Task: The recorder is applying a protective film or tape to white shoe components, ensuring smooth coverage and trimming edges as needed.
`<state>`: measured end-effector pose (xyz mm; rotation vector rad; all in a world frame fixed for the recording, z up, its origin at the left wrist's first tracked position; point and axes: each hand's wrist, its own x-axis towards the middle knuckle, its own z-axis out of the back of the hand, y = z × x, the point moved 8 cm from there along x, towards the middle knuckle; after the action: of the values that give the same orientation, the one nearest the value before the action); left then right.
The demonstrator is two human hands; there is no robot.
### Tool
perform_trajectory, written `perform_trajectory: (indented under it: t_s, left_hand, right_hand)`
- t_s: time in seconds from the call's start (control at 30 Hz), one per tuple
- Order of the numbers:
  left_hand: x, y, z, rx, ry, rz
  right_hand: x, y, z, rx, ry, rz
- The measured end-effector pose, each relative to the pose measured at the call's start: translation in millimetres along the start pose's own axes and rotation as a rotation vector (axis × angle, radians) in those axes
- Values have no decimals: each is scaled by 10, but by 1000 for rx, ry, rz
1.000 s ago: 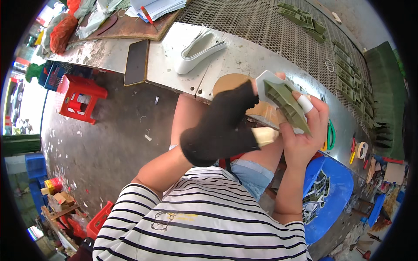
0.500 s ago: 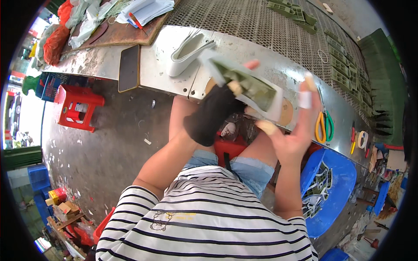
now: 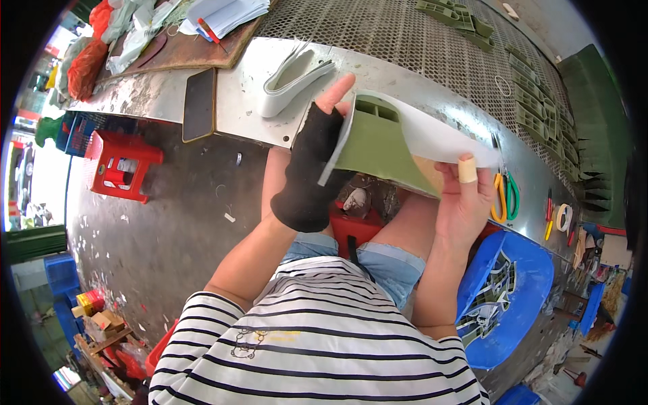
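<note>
My left hand [image 3: 314, 158], in a black fingerless glove, grips a green wedge-shaped piece [image 3: 374, 145] that looks like a shoe heel, with hollow pockets at its top. A white strip [image 3: 432, 125] wraps round its left edge and runs along its far side to the right. At the right end, my right hand [image 3: 462, 199] pinches the strip; pale covers sit on some of its fingers. The piece is held in the air over the near edge of the metal bench [image 3: 233, 101]. The glove hides part of the left grip.
Behind the hands lies a coiled white strip [image 3: 293, 84], with a phone [image 3: 200, 104] farther left. Scissors [image 3: 505, 196] rest right of my right hand. Similar green pieces [image 3: 540, 121] lie on the mesh [image 3: 378, 40]. Below right stands a blue tub [image 3: 520, 297] holding several pieces.
The green piece has turned so that its broad side shows. My right hand, apart from it and spread before, has come down and closed on the strip's right end.
</note>
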<state>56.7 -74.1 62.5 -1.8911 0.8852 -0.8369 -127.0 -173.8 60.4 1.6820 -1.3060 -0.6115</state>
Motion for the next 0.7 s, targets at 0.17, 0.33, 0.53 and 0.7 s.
perform_trajectory:
  t_s: [0.17,0.33,0.53,0.7]
  left_hand:
    - [-91,-100,-71,141,-56,-145]
    - [-112,-170,-134,136,-119,-144]
    - [-157,-218,-172,281,-118,-130]
    - [-123,-90,-164,144,-86,-207]
  right_hand:
    - [-259,303,-230,-315,28,243]
    - [-323,372,-275,-383,91,300]
    - [-340,444,-380,-409,109,355]
    - [-379,509,-394,-293,302,444]
